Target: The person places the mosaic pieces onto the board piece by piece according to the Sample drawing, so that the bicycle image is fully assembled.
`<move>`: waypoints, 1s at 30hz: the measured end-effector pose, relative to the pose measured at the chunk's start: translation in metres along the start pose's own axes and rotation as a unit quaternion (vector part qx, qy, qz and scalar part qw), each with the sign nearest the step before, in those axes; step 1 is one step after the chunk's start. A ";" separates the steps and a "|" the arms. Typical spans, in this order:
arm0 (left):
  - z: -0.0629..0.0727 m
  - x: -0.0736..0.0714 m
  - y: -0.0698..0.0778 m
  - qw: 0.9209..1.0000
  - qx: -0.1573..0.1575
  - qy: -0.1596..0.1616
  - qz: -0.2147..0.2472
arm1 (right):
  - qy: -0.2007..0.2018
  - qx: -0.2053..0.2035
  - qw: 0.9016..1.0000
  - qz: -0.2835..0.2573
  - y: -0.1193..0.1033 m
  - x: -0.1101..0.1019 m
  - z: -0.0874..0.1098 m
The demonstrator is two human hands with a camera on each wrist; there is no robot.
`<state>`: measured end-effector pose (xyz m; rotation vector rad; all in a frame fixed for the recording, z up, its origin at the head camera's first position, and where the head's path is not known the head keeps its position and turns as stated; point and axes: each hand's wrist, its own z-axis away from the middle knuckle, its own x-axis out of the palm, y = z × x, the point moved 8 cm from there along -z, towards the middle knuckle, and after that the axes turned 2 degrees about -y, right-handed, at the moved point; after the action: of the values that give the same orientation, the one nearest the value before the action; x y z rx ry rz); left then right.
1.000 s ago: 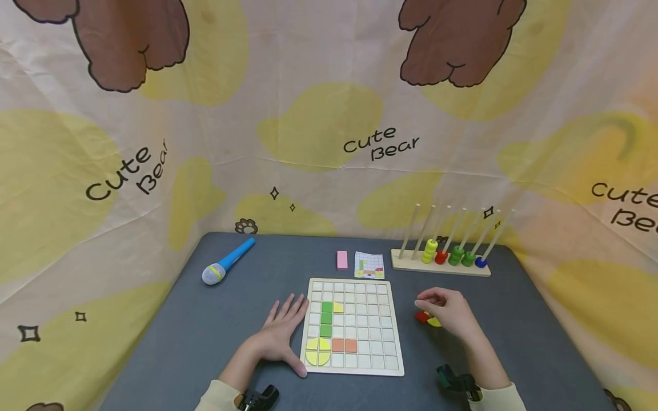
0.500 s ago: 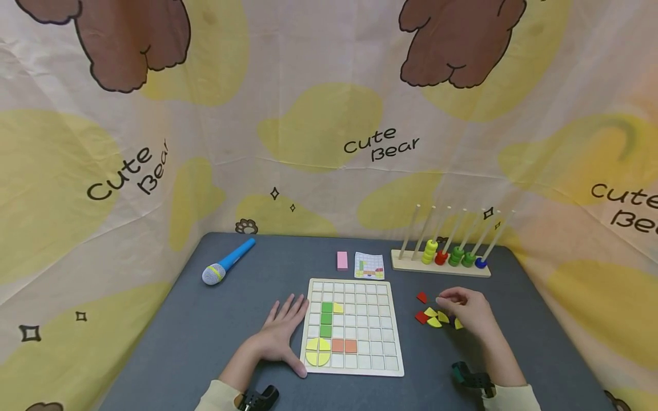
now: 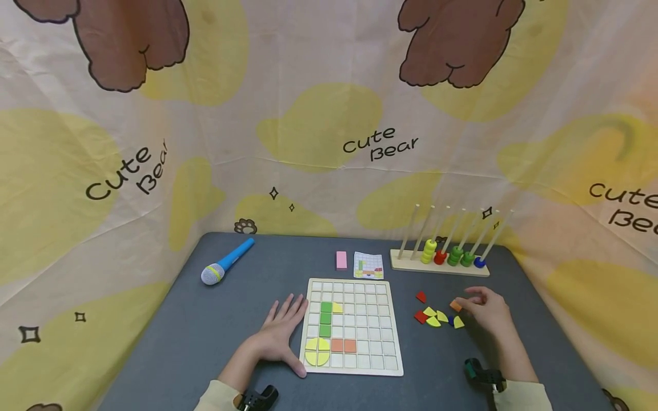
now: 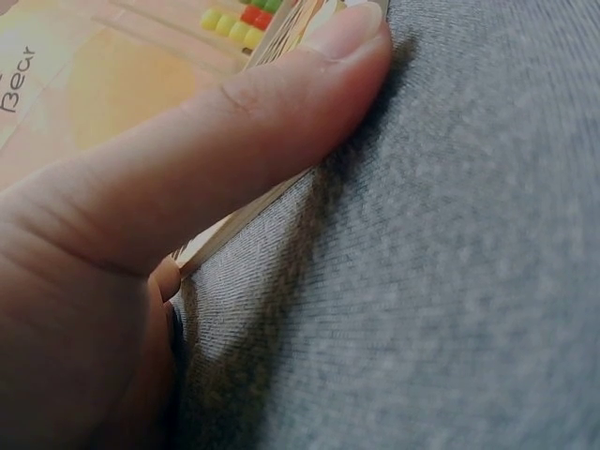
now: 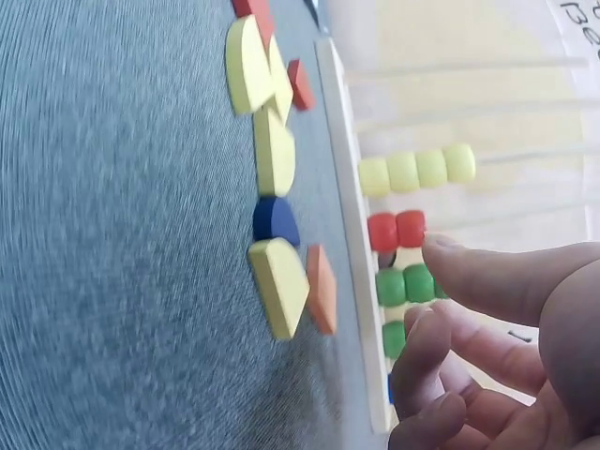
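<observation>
My left hand (image 3: 277,339) lies with fingers spread against the left edge of the wooden grid board (image 3: 364,346); its thumb (image 4: 272,117) touches the lower corner. Green, yellow and orange pieces occupy some of the board's cells. On the right, my right hand (image 3: 489,308) is beside an orange square block (image 3: 455,306), fingers loosely bent. The right wrist view shows nothing between its fingers and the orange block lying on the cloth. Nearby are several yellow quarter-circle blocks (image 5: 277,286), a blue rounded block (image 5: 276,220) and red blocks (image 3: 421,297).
Behind the board lie a pink block (image 3: 341,261) and a printed pattern card (image 3: 368,266). A bead-stacking rack (image 3: 439,265) with upright rods stands at the back right. At the back left is a blue toy microphone (image 3: 227,262). A patterned curtain (image 3: 308,200) surrounds the table.
My right hand has moved rightward off the loose pieces, bringing the red, yellow and blue blocks and then the orange block into view. The left hand stays on the board's edge.
</observation>
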<state>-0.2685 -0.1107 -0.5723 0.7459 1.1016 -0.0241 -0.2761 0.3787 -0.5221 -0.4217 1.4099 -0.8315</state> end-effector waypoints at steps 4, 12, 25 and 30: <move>0.000 0.000 -0.001 1.000 -0.002 0.000 -0.004 | -0.005 0.013 1.000 0.006 0.010 0.000 -0.003; -0.001 0.001 -0.001 1.000 -0.001 -0.004 0.000 | -0.026 0.027 0.999 0.025 0.023 0.012 -0.010; -0.002 0.001 -0.001 1.000 -0.010 -0.010 0.005 | -0.021 0.033 0.999 0.026 0.022 0.014 -0.011; -0.001 0.000 -0.001 1.000 -0.009 -0.009 0.004 | -0.021 0.035 0.999 0.020 0.021 0.014 -0.010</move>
<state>-0.2697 -0.1108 -0.5734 0.7325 1.0798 -0.0144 -0.2807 0.3847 -0.5481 -0.3558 1.3428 -0.8326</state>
